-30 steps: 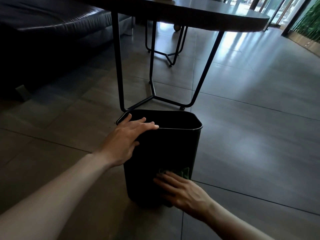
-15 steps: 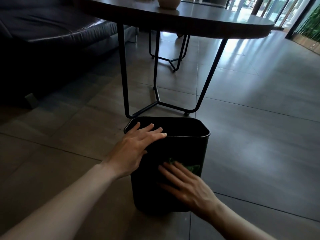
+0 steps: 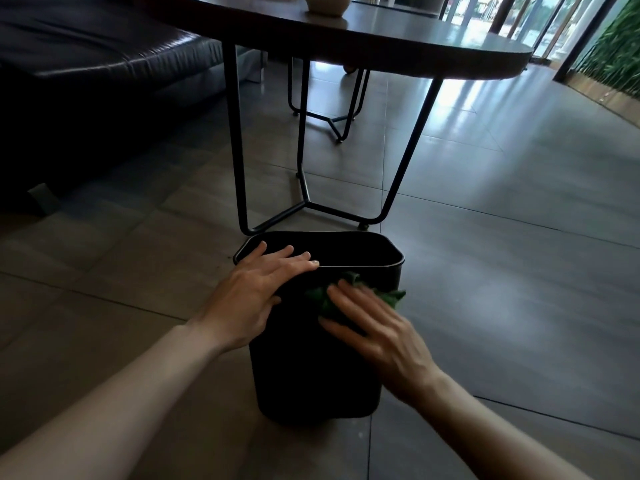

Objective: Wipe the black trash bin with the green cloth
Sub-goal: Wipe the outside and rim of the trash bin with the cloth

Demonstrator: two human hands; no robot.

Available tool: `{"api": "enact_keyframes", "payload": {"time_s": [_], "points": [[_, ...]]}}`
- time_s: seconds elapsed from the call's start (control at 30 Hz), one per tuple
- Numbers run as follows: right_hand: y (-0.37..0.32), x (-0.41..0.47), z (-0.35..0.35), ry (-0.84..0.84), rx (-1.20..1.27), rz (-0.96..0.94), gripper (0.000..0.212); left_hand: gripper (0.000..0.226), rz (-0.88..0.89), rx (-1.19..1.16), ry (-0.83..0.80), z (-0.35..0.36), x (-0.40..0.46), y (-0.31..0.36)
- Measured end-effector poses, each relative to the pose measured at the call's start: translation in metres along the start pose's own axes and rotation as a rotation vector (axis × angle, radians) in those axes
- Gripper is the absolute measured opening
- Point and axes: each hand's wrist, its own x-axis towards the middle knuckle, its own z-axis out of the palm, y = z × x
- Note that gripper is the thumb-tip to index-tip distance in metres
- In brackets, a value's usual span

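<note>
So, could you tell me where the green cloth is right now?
In the head view, the green cloth lies under the right hand, pressed flat against the near wall of the black trash bin, just below its rim.

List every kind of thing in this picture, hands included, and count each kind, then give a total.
Hands: 2, left hand and right hand
Black trash bin: 1
Green cloth: 1
Round table: 1
Beige pot on the table: 1
Dark sofa: 1
Total: 7
</note>
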Motion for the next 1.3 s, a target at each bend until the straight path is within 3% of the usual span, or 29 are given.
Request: {"api": "enact_keyframes", "payload": {"time_s": [0.13, 0.23, 0.33, 0.5, 0.57, 0.63, 0.87, 1.07, 1.3], "points": [[-0.027, -0.031, 0.024, -0.175, 0.006, -0.143, 0.026, 0.080, -0.006, 0.005, 0.006, 0.000, -0.001, -0.003], [-0.037, -0.046, 0.021, -0.247, 0.010, -0.128, 0.024, 0.080, -0.004, -0.002, 0.005, 0.000, -0.002, -0.005], [-0.034, -0.049, -0.004, -0.115, 0.125, 0.113, 0.027, 0.079, 0.000, -0.010, 0.002, 0.000, -0.003, -0.008], [0.015, -0.037, -0.071, 0.284, 0.171, 0.553, 0.035, 0.074, -0.014, -0.055, 0.004, -0.004, -0.008, -0.019], [0.046, -0.028, -0.094, 0.315, 0.175, 0.704, 0.057, 0.062, -0.019, -0.085, 0.005, -0.006, -0.010, -0.021], [0.069, -0.016, -0.105, 0.280, 0.192, 0.770, 0.067, 0.057, -0.022, -0.087, 0.018, -0.007, -0.012, -0.024], [0.068, 0.016, -0.094, -0.114, 0.489, 0.477, 0.073, 0.063, -0.011, -0.049, 0.042, -0.009, -0.026, -0.034], [0.061, 0.011, -0.094, -0.385, 0.591, 0.404, 0.077, 0.067, -0.017, 0.127, -0.026, -0.020, -0.036, -0.043], [0.044, 0.008, -0.093, -0.437, 0.516, 0.336, 0.052, 0.062, -0.020, 0.129, -0.092, -0.026, -0.034, -0.038]]}}
